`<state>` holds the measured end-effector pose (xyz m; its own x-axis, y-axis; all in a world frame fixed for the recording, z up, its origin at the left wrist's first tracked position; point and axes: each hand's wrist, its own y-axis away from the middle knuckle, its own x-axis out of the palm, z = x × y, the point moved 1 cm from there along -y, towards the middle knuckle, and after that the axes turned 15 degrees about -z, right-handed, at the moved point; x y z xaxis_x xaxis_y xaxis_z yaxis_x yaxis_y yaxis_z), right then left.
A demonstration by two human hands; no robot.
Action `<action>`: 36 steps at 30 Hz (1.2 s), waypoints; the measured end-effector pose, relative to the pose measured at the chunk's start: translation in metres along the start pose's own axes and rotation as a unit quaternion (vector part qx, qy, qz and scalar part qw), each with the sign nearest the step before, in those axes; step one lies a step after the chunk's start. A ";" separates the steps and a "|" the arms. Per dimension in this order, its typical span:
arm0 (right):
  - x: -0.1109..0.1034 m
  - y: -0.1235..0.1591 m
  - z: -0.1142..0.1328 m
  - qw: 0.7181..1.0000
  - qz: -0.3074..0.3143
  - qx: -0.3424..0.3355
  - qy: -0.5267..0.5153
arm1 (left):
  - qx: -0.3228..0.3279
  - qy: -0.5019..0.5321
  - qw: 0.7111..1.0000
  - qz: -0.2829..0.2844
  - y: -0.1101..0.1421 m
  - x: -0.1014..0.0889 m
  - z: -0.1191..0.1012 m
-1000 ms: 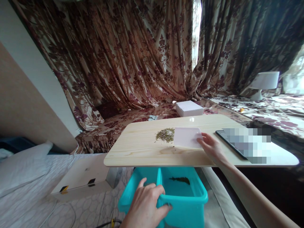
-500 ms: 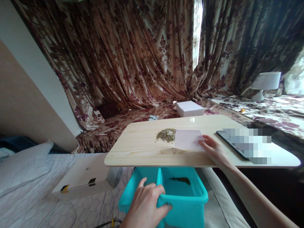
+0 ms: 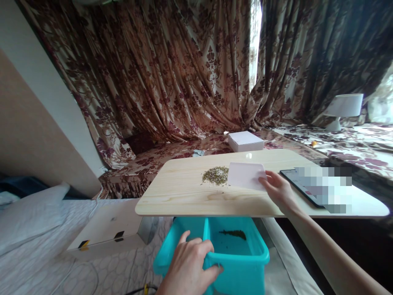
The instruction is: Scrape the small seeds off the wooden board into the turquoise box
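Observation:
A thin white card (image 3: 245, 175) is pinched along its right edge between the thumb and fingers of my right hand (image 3: 278, 186). Its left edge meets a pile of small green-brown dried bits (image 3: 215, 175), perhaps seeds or herbs, on the pale wooden tabletop (image 3: 172, 196). My left hand (image 3: 192, 260) grips the near rim of a turquoise two-compartment bin (image 3: 239, 272), just under the table's front edge. Inside the bin's right compartment lies a dark green streak of similar bits (image 3: 233, 234). The left compartment's floor is partly hidden by my hand.
On the table's right side lies a dark-edged tablet (image 3: 302, 188), partly pixelated. Behind the table stands a white box (image 3: 245, 140). A white carton (image 3: 107, 229) rests on the bed at left, near a pillow (image 3: 30, 217). A lamp (image 3: 344, 108) is at far right.
My right hand has shifted the card slightly away from me and to the right, tilting it up a little. A few dark specks newly show in the bin's right compartment. My left hand stays put.

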<state>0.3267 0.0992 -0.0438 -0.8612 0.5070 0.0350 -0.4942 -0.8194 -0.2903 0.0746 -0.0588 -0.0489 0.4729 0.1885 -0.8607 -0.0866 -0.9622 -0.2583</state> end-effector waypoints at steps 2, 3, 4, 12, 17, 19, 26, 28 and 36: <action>0.010 -0.004 -0.001 1.000 0.015 -0.021 0.011 | 0.000 0.001 1.000 -0.003 0.000 0.001 0.001; 0.014 -0.005 -0.001 0.999 0.025 -0.030 0.014 | 0.001 0.000 1.000 -0.003 0.000 0.002 0.001; 0.018 -0.005 -0.002 0.999 0.033 -0.037 0.015 | 0.001 -0.001 1.000 -0.001 -0.001 0.002 0.001; 0.024 -0.006 -0.010 0.997 0.046 -0.050 0.027 | -0.001 -0.005 1.000 0.011 -0.001 -0.002 0.000; 0.021 -0.005 -0.007 0.997 0.060 -0.037 0.025 | 0.004 0.003 1.000 -0.001 0.001 0.001 0.002; 0.021 -0.004 -0.006 0.997 0.058 -0.035 0.024 | 0.004 0.003 1.000 -0.003 0.000 0.002 0.002; 0.024 -0.003 -0.007 0.997 0.063 -0.027 0.020 | -0.001 0.005 1.000 0.002 -0.001 0.000 0.002; 0.022 -0.001 -0.007 0.997 0.077 -0.022 0.015 | -0.001 0.005 1.000 0.003 0.000 -0.001 0.002; 0.015 0.003 -0.005 0.999 0.041 -0.006 0.020 | -0.009 0.002 1.000 0.008 0.000 -0.001 0.003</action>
<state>0.3129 0.1060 -0.0487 -0.8931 0.4490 -0.0270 -0.4210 -0.8556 -0.3012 0.0714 -0.0585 -0.0489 0.4753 0.1724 -0.8627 -0.0777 -0.9685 -0.2364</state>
